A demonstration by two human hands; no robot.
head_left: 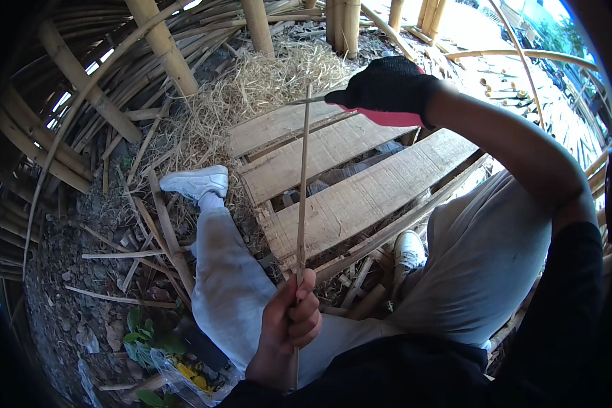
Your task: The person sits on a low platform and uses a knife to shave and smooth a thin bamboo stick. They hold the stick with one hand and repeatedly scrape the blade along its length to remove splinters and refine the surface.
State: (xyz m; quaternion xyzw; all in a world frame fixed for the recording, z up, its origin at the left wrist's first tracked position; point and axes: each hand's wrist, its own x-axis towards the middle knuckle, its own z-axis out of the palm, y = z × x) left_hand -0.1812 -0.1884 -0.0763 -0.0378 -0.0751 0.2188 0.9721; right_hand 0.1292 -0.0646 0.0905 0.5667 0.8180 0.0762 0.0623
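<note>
My bare left hand (pixel 291 319) is closed around the lower part of a long, thin bamboo strip (pixel 303 204), which stands nearly upright in the picture. Its lower end runs down past my fist toward my lap. My right hand (pixel 387 92), in a black and pink glove, is closed on a knife (pixel 315 99). Most of the handle is hidden in the glove. The narrow grey blade points left and crosses the strip close to its far end; whether it bites into the strip I cannot tell.
A slatted wooden platform (pixel 367 197) stands between my legs. Pale shavings (pixel 251 95) pile up beyond it. Bamboo poles (pixel 163 47) rise at the back left, and cut bamboo pieces (pixel 503 88) lie at the far right. Sticks (pixel 126 297) and a clear plastic bag (pixel 190 374) lie at left.
</note>
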